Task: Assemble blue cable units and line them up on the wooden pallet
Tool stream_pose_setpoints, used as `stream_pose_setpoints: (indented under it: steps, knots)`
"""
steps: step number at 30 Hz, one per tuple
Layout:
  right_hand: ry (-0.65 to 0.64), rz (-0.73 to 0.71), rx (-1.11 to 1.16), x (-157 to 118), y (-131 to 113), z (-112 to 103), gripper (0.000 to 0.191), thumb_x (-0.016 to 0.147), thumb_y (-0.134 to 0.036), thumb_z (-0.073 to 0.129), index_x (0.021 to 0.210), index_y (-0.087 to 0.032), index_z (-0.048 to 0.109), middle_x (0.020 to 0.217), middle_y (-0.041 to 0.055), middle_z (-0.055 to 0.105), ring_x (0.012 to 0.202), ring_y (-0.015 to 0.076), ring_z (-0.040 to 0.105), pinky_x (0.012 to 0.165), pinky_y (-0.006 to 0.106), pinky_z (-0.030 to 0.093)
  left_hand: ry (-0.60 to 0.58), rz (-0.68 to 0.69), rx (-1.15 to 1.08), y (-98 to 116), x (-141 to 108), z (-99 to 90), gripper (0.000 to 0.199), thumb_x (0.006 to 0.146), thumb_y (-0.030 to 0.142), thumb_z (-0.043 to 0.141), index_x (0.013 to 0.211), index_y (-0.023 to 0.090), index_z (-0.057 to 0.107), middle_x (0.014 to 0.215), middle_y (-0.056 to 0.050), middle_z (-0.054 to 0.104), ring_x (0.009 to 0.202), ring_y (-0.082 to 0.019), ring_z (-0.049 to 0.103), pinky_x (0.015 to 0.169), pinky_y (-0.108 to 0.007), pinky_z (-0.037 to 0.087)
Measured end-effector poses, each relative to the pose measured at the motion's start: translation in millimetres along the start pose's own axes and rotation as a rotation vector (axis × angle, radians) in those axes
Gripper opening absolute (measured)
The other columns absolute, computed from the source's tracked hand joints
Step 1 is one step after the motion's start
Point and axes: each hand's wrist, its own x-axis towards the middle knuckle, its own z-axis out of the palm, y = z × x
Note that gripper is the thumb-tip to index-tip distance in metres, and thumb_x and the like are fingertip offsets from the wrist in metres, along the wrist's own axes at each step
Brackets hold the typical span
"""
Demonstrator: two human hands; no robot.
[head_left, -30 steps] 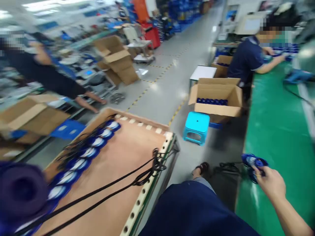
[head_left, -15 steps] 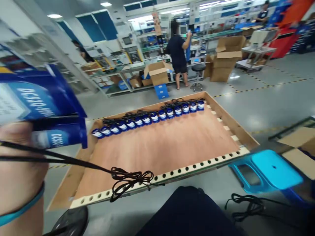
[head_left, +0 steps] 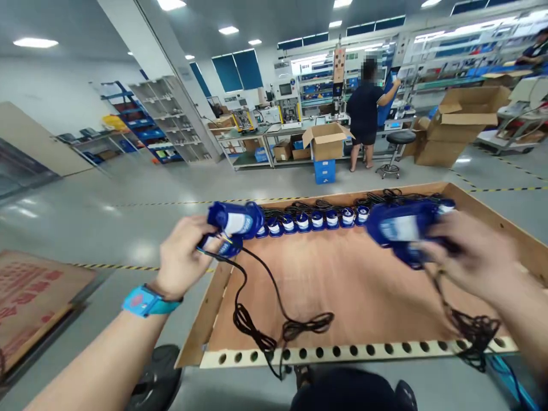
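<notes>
My left hand (head_left: 184, 257), with a turquoise watch on its wrist, grips two blue cylindrical units (head_left: 237, 221) with pale labels. Their black cables (head_left: 261, 337) hang bundled below. On the right, my right hand (head_left: 466, 245) is blurred and holds blue units (head_left: 402, 225) too, with coiled cables (head_left: 475, 337) dangling. Both hands are above a shallow wooden crate (head_left: 308, 279). Along its far side stands a row of similar blue units (head_left: 317, 220), their black cables lying behind them.
A strip with round holes (head_left: 370, 350) edges the crate's near side. A black round stool (head_left: 156, 377) is at the lower left, a flat carton (head_left: 34, 302) at far left. Beyond, a person (head_left: 363, 108) stands by workbenches, near a stool (head_left: 400, 138) and cartons (head_left: 449, 137).
The view has swung left. My left hand has moved from the near left edge to over the crate's left side with its units. My right hand and its blue units have come into view.
</notes>
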Motion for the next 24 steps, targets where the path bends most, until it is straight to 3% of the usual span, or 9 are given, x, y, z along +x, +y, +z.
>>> stream_pose_setpoints:
  steps: [2,4,7,10,13,16,20,24]
  knots:
    - [-0.139,-0.189,0.111,41.7,-46.9,78.6,0.035,0.1,-0.052,0.056,0.091,-0.019,0.066,0.087,0.0079,0.063,0.082,0.0196,0.059,0.074,0.033,0.045,-0.133,0.015,-0.077,-45.1,-30.4,21.5,0.021,0.098,0.038,0.053,0.092,0.02,0.062,0.104,-0.01,0.069,0.106,-0.022,0.063,0.096,-0.04,0.053]
    - [-0.281,-0.286,0.138,67.8,-82.3,170.4,0.039,0.104,-0.049,0.047,0.09,-0.018,0.066,0.084,0.0077,0.063,0.08,0.0198,0.057,0.072,0.032,0.042,-0.259,0.052,-0.145,-83.3,-59.0,49.9,0.024,0.1,0.037,0.049,0.092,0.02,0.063,0.105,-0.011,0.067,0.108,-0.024,0.061,0.096,-0.041,0.053]
    - [-0.551,-0.309,0.037,73.7,-111.8,296.2,0.032,0.102,-0.042,0.054,0.091,-0.015,0.068,0.09,0.0104,0.066,0.084,0.022,0.057,0.075,0.033,0.04,-0.418,0.121,-0.209,-124.9,-98.4,100.0,0.028,0.103,0.034,0.044,0.089,0.019,0.063,0.102,-0.011,0.066,0.104,-0.024,0.059,0.093,-0.04,0.052]
    - [-0.724,-0.272,-0.026,60.1,-123.3,376.0,0.026,0.099,-0.04,0.061,0.097,-0.016,0.07,0.097,0.0104,0.067,0.09,0.0226,0.058,0.078,0.033,0.038,-0.582,0.14,-0.212,-152.6,-134.2,151.7,0.025,0.102,0.029,0.044,0.087,0.019,0.061,0.098,-0.01,0.063,0.098,-0.024,0.056,0.087,-0.038,0.051]
    - [-0.784,-0.283,-0.041,49.9,-128.8,411.2,0.03,0.1,-0.045,0.059,0.102,-0.018,0.07,0.102,0.0093,0.067,0.094,0.0224,0.057,0.08,0.033,0.036,-0.694,0.115,-0.201,-170.7,-162.7,194.0,0.016,0.099,0.025,0.05,0.089,0.02,0.062,0.094,-0.009,0.059,0.099,-0.025,0.054,0.083,-0.036,0.048]
    - [-0.781,-0.321,-0.034,50.0,-133.1,421.7,0.032,0.101,-0.048,0.056,0.104,-0.019,0.069,0.107,0.0088,0.066,0.1,0.0224,0.056,0.084,0.034,0.035,-0.733,0.121,-0.237,-181.5,-176.8,216.3,0.011,0.097,0.026,0.054,0.092,0.02,0.062,0.099,-0.009,0.059,0.106,-0.026,0.052,0.085,-0.037,0.047]
    - [-0.792,-0.315,-0.027,55.5,-135.3,420.4,0.032,0.097,-0.05,0.062,0.102,-0.019,0.07,0.106,0.0083,0.066,0.101,0.0228,0.054,0.086,0.035,0.032,-0.724,0.134,-0.307,-189.4,-172.6,219.1,0.014,0.094,0.031,0.061,0.098,0.018,0.058,0.104,-0.01,0.057,0.107,-0.028,0.051,0.092,-0.042,0.049]
    - [-0.841,-0.298,-0.002,56.1,-134.2,411.4,0.035,0.093,-0.051,0.067,0.106,-0.019,0.068,0.111,0.0093,0.065,0.106,0.025,0.053,0.085,0.035,0.032,-0.729,0.094,-0.342,-192.0,-165.1,215.3,0.031,0.087,0.033,0.066,0.112,0.017,0.057,0.112,-0.013,0.057,0.112,-0.031,0.054,0.101,-0.049,0.051]
